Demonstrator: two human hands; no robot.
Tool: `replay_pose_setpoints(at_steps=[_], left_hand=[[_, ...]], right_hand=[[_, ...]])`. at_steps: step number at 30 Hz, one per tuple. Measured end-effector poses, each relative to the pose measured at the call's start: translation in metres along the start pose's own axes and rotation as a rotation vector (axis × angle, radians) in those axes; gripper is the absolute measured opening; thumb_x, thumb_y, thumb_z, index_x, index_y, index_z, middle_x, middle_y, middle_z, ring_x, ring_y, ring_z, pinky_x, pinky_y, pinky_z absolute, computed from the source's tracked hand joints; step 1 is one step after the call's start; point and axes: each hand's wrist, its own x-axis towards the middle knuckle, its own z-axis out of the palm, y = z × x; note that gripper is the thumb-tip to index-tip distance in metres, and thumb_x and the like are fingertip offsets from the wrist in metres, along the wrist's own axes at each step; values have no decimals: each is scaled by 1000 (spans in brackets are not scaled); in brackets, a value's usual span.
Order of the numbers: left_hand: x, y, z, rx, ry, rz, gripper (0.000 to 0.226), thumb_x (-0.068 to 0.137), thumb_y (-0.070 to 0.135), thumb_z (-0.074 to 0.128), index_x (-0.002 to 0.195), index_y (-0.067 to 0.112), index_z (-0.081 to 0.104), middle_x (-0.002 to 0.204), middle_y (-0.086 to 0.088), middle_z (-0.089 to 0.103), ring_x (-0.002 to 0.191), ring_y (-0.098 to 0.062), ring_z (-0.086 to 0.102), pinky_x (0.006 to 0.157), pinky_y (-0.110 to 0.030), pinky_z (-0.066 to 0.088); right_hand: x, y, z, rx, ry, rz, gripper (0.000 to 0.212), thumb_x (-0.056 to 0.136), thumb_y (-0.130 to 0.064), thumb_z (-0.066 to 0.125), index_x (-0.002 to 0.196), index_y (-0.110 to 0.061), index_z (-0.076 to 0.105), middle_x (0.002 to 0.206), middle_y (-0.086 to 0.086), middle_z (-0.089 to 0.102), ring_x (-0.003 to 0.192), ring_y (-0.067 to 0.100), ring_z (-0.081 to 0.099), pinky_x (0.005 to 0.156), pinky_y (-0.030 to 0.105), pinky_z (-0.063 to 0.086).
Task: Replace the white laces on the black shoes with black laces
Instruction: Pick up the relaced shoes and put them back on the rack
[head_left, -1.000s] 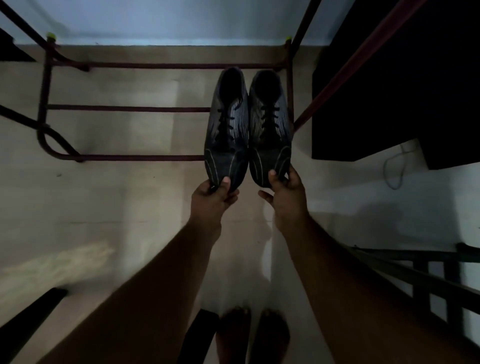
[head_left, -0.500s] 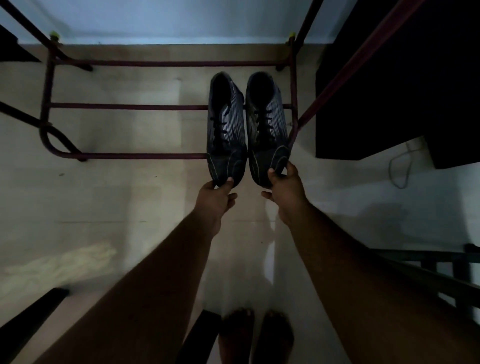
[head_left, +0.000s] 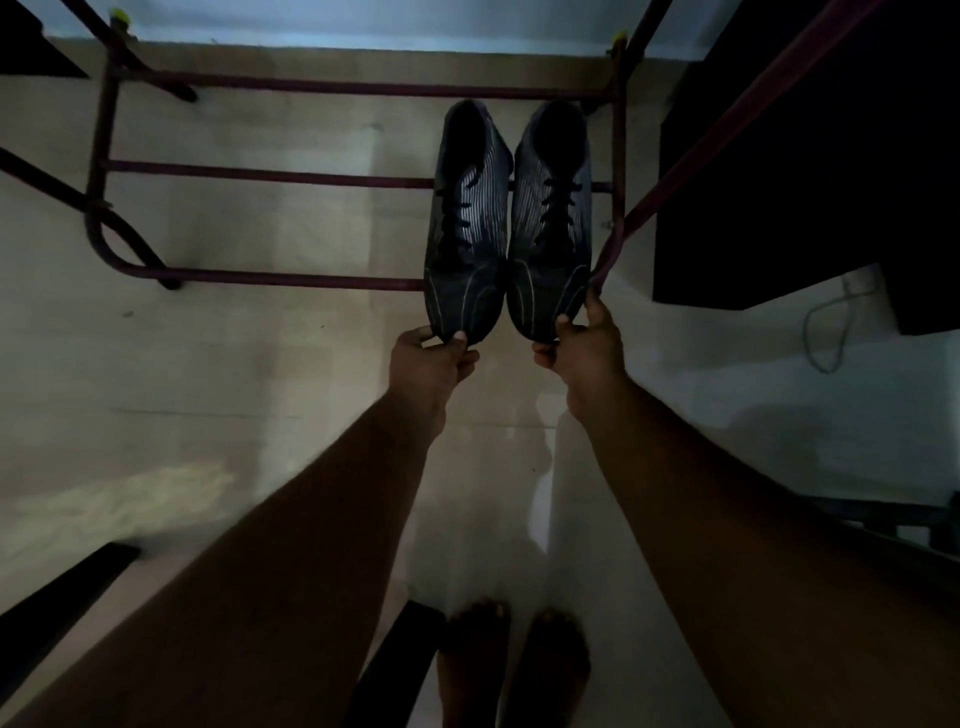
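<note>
Two black shoes (head_left: 509, 218) on rack (head_left: 260, 179); left hand (head_left: 431, 361), right hand (head_left: 584, 345) each pinching toe.

Two black shoes lie side by side, toes toward the viewer and openings away, their inner edges touching near the toes. The left shoe (head_left: 470, 223) and the right shoe (head_left: 551, 218) both carry pale thin stripes along the upper and curved pale lines at the toe. Black laces (head_left: 558, 208) cross each tongue.
</note>
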Motion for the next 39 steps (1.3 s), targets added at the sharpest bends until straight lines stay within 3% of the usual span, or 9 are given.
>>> replay_pose_setpoints(at_steps=[4, 8, 15, 17, 20, 23, 25, 30, 39], left_hand=[[3, 8, 4, 82, -19, 43, 43, 93, -4, 67, 121, 11, 38, 93, -15, 65, 79, -21, 67, 76, -31, 60], [7, 11, 5, 133, -24, 25, 46, 90, -1, 71, 124, 7, 41, 105, -20, 67, 87, -25, 71, 83, -36, 61], [5, 14, -1, 121, -48, 6, 54, 92, 6, 72, 137, 4, 42, 111, -25, 68, 90, -29, 73, 80, -35, 61], [3, 14, 2, 159, -32, 17, 54, 92, 12, 73, 137, 5, 44, 113, -22, 67, 87, -25, 70, 79, -35, 61], [-4, 19, 3, 239, 5, 21, 73, 87, 31, 79, 145, 12, 39, 124, -16, 62, 109, -28, 64, 99, -45, 55], [-21, 30, 0, 320, -1, 38, 92, 87, 42, 76, 158, 15, 23, 152, -16, 45, 136, -32, 48, 112, -39, 39], [-38, 39, -6, 358, -14, 59, 89, 92, 45, 70, 160, 17, 20, 161, -11, 34, 144, -29, 38, 103, -32, 33], [-104, 66, -30, 393, -89, 114, 81, 94, 55, 62, 159, 22, 26, 164, -5, 31, 147, -25, 34, 101, -34, 31], [-287, 132, -63, 509, -230, 163, 77, 95, 57, 58, 159, 27, 27, 165, -5, 29, 148, -22, 34, 107, -31, 34]], right_hand=[[2, -2, -2, -69, -7, -36, 58, 106, -8, 46, 156, -32, 31, 123, 15, 67, 75, 19, 66, 60, 29, 52], [3, -5, 1, -142, 18, -75, 57, 103, -9, 49, 153, -32, 35, 132, 15, 63, 101, 35, 69, 62, 30, 55], [-7, -11, 8, -174, -53, -41, 62, 103, -8, 52, 154, -34, 30, 120, 9, 64, 72, 20, 68, 65, 34, 59], [-9, -8, 9, -206, -24, -52, 66, 99, -13, 58, 154, -35, 31, 112, 6, 68, 87, 26, 71, 77, 44, 62], [-14, -8, 7, -277, -4, -61, 74, 90, -30, 66, 154, -37, 30, 109, 2, 64, 110, 29, 65, 99, 55, 53], [-41, -23, 1, -285, -15, -103, 71, 98, -33, 64, 158, -24, 28, 148, 12, 50, 136, 27, 48, 112, 44, 42], [-58, -30, -5, -244, -19, -123, 69, 100, -36, 62, 159, -24, 28, 157, 9, 40, 142, 25, 41, 111, 37, 40], [-119, -52, -22, -143, -65, -122, 64, 102, -42, 56, 158, -29, 29, 161, 2, 35, 145, 19, 37, 98, 29, 36], [-300, -124, -73, 26, 15, -55, 58, 101, -40, 57, 154, -26, 38, 154, 1, 44, 139, 19, 43, 102, 27, 35]])
